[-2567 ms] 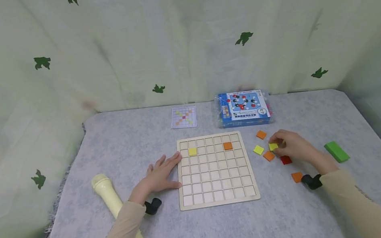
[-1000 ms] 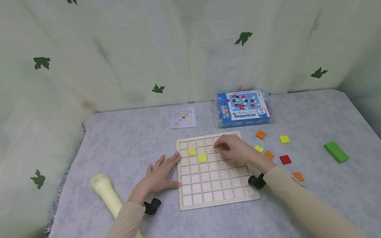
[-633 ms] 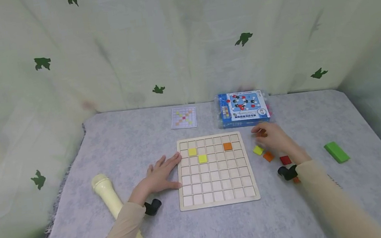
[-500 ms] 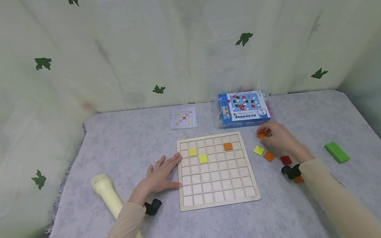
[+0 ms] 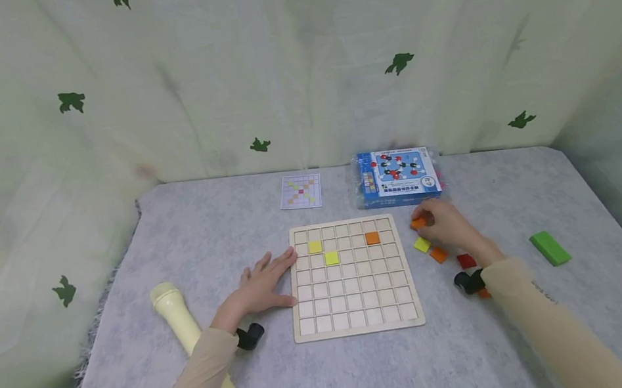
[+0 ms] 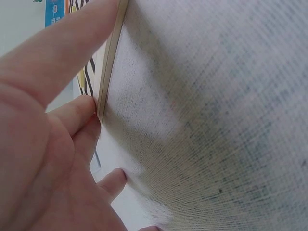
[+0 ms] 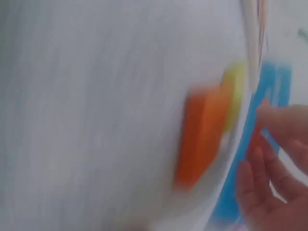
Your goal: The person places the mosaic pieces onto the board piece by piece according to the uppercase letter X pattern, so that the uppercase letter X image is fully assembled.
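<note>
My left hand (image 5: 259, 289) lies with fingers spread, its fingertips and thumb touching the left edge of a wooden grid board (image 5: 357, 330). Seated in the board's cells are two yellow tiles, an upper one (image 5: 315, 247) and a lower one (image 5: 331, 258), and an orange tile (image 5: 372, 238). Right of the board, my right hand (image 5: 448, 226) pinches another orange tile (image 5: 418, 223) between thumb and fingers; the blurred right wrist view also shows this tile (image 7: 255, 132) in the fingertips. Close below it on the cloth lie a yellow tile (image 5: 422, 244) and an orange tile (image 5: 438, 255).
A red tile (image 5: 466, 261) and another orange tile (image 5: 484, 293) lie under the right forearm, partly covered. A green block (image 5: 550, 248) is farther right. Behind the board are a pattern card (image 5: 300, 192) and a blue box (image 5: 398, 176). A cream microphone-shaped object (image 5: 175, 312) lies at left.
My right hand has set a yellow tile in the board, come back to the right and picked up an orange tile, which now shifts slightly left. My left hand stays put.
</note>
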Action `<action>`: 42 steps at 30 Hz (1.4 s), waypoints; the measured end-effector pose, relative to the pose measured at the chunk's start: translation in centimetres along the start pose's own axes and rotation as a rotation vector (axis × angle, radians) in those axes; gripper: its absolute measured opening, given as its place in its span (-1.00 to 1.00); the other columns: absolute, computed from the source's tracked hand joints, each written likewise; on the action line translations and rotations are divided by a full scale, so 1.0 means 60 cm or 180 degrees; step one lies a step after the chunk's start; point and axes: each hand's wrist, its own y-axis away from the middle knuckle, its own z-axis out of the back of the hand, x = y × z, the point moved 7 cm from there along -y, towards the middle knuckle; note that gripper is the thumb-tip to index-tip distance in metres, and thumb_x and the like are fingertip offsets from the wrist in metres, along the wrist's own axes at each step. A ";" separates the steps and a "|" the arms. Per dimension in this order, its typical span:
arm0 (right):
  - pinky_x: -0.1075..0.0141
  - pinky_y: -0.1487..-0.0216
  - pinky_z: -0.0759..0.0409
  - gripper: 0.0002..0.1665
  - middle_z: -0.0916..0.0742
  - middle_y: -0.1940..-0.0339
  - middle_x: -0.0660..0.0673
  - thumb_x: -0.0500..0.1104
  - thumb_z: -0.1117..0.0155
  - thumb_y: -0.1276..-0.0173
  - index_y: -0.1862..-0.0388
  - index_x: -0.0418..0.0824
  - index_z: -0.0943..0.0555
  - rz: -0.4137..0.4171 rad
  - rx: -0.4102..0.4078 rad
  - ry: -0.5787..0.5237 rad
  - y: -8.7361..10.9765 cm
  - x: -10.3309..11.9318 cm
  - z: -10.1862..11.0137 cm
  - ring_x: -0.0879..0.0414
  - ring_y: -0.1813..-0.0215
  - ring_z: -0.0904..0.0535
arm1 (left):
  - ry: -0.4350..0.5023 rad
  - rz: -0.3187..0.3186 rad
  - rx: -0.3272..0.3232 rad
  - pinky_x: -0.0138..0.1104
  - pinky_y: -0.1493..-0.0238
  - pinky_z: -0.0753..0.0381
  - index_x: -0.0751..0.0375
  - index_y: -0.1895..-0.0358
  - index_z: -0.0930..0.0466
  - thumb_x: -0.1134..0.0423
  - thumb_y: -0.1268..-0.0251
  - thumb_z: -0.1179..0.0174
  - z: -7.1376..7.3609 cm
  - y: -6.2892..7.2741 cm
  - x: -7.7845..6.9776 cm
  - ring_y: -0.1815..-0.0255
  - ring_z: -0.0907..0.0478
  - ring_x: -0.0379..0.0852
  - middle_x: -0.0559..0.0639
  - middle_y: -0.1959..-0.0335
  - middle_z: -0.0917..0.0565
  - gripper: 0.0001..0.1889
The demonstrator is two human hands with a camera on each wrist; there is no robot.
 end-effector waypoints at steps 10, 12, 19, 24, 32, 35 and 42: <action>0.19 0.08 -0.53 -0.75 -0.64 0.19 -0.03 -0.40 -0.32 -0.15 0.17 -0.23 -0.63 0.0953 0.0526 -0.0142 0.007 0.136 -0.085 0.07 0.16 -0.51 | -0.0001 -0.0023 -0.0009 0.38 -0.24 0.33 0.07 -0.54 0.03 -0.05 -0.18 -0.30 0.001 0.000 -0.001 -0.50 0.30 0.28 -0.01 -0.55 0.07 -0.07; 0.20 0.06 -0.52 -0.76 -0.63 0.21 -0.01 -0.42 -0.29 -0.16 0.18 -0.22 -0.63 0.1083 0.0575 -0.0006 0.006 0.153 -0.101 0.08 0.15 -0.50 | 0.0001 -0.0026 -0.0016 0.38 -0.24 0.33 0.07 -0.54 0.03 -0.04 -0.18 -0.30 0.001 -0.001 -0.002 -0.50 0.29 0.27 -0.01 -0.55 0.07 -0.07; 0.22 0.08 -0.48 -0.77 -0.63 0.25 -0.02 -0.43 -0.30 -0.18 0.19 -0.22 -0.66 0.1230 0.0565 0.0398 -0.001 0.181 -0.123 0.07 0.18 -0.46 | -0.0006 -0.0068 -0.0032 0.38 -0.23 0.32 0.10 -0.53 0.03 -0.02 -0.19 -0.30 0.002 0.000 -0.004 -0.50 0.29 0.28 0.02 -0.55 0.06 -0.07; 0.20 0.07 -0.50 -0.79 -0.64 0.22 -0.04 -0.39 -0.28 -0.21 0.17 -0.22 -0.65 0.1122 0.0521 0.0272 0.002 0.175 -0.114 0.08 0.16 -0.50 | 0.0009 -0.0049 -0.0012 0.37 -0.24 0.33 0.10 -0.54 0.04 -0.02 -0.19 -0.30 0.002 -0.001 -0.007 -0.50 0.31 0.28 0.01 -0.55 0.08 -0.07; 0.11 0.08 -0.54 -0.75 -0.66 0.14 -0.12 -0.37 -0.24 -0.25 0.07 -0.30 -0.63 0.0570 0.0389 -0.0183 0.043 0.093 -0.037 0.01 0.12 -0.52 | 0.0004 0.0010 0.0001 0.37 -0.25 0.33 0.06 -0.54 0.03 -0.04 -0.18 -0.30 0.001 -0.001 -0.005 -0.50 0.30 0.27 -0.02 -0.55 0.07 -0.06; 0.09 0.10 -0.56 -0.75 -0.66 0.13 -0.17 -0.37 -0.26 -0.24 0.08 -0.33 -0.62 0.0513 0.0264 -0.0160 0.066 0.050 -0.005 -0.03 0.11 -0.54 | -0.0015 0.0025 -0.0006 0.37 -0.25 0.33 0.06 -0.54 0.03 -0.05 -0.17 -0.30 0.001 -0.001 -0.002 -0.50 0.30 0.26 -0.02 -0.55 0.07 -0.06; -0.01 0.05 -0.56 -0.77 -0.66 0.15 -0.15 -0.40 -0.29 -0.20 0.13 -0.32 -0.62 0.0141 0.0239 0.0031 0.118 -0.038 0.033 -0.11 0.07 -0.52 | 0.0023 -0.0001 -0.0023 0.37 -0.24 0.34 0.07 -0.54 0.03 -0.05 -0.17 -0.31 -0.001 0.000 0.000 -0.50 0.31 0.27 -0.01 -0.55 0.07 -0.05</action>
